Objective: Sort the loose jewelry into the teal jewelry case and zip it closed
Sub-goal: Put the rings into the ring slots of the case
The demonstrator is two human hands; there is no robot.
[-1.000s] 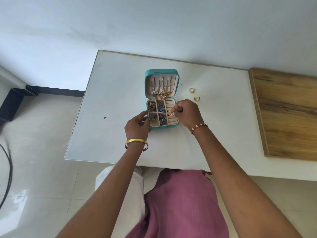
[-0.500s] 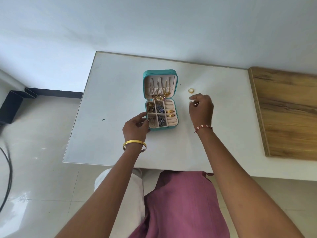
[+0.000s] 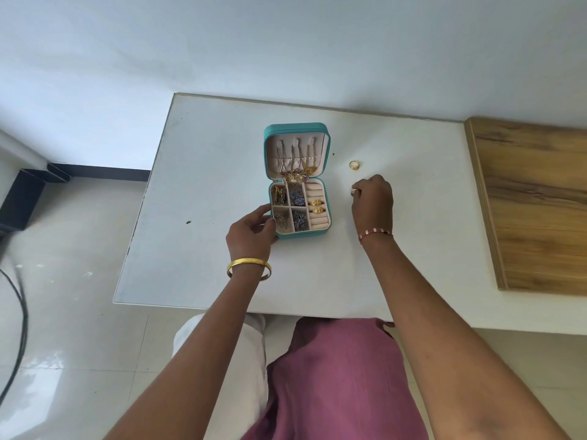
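The teal jewelry case (image 3: 327, 154) lies open on the white table (image 3: 203, 173), lid up, with necklaces hanging inside the lid. Its tray holds earrings in small compartments and two gold rings (image 3: 317, 207) in the ring rolls. My left hand (image 3: 252, 230) grips the tray's near left corner. My right hand (image 3: 372, 200) is to the right of the case, fingers curled, pinching a gold ring (image 3: 353, 192) just above the table. Another loose gold ring (image 3: 354, 165) lies on the table just beyond that hand.
A wooden board (image 3: 536, 198) lies along the table's right side. The wall runs behind the table. A black cable (image 3: 19, 331) and a dark object sit on the tiled floor to the left.
My right hand left the ring rolls, moved right to the loose rings and closed on the nearer one. A second ring now sits in the rolls. My left hand stayed on the case.
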